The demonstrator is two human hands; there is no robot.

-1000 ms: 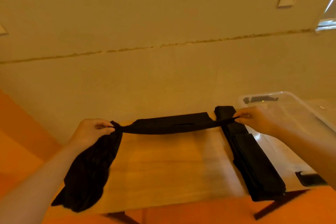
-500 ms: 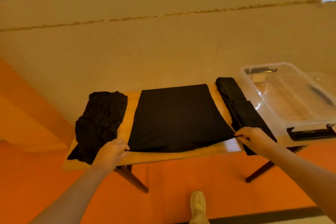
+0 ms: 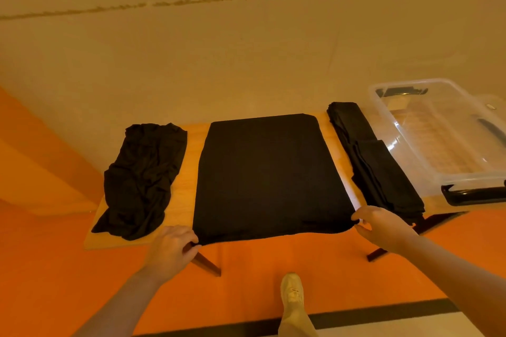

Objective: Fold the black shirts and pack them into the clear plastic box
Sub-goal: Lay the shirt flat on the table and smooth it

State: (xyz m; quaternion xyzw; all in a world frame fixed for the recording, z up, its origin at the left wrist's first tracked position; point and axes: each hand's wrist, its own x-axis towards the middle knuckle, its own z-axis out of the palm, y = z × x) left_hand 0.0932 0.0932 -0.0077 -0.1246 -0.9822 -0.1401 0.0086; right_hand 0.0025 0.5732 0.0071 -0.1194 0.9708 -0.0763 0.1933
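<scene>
At the very bottom of the frame, a little right of the middle, one pale shoe (image 3: 292,291) stands on the orange floor (image 3: 54,282). Two bare arms reach up from the bottom corners. The left hand (image 3: 171,250), low and left of the middle, has its fingers curled, and it pinches the near left corner of the flat black shirt (image 3: 269,175). The right hand (image 3: 382,227), low and right of the middle, is partly open, with its thumb and fingers closed on the near right corner of the same shirt. That shirt lies spread flat in the middle of the wooden table (image 3: 189,161), and its near edge hangs a little over the table's front edge. To the left on the table, not touching the flat shirt, lies a crumpled black shirt (image 3: 142,180) in a loose heap. To the right, just beside the flat shirt, folded black shirts (image 3: 375,164) lie in a long narrow stack that runs from the near edge to the far edge. Right of that stack, at the right edge of the frame, sits the clear plastic box (image 3: 438,131) with black clips at its near and far ends. You can see through its bottom, and no shirt is in it. Behind the table, filling the upper half of the frame, is a plain tan wall (image 3: 246,57) with a rough line across the top.
</scene>
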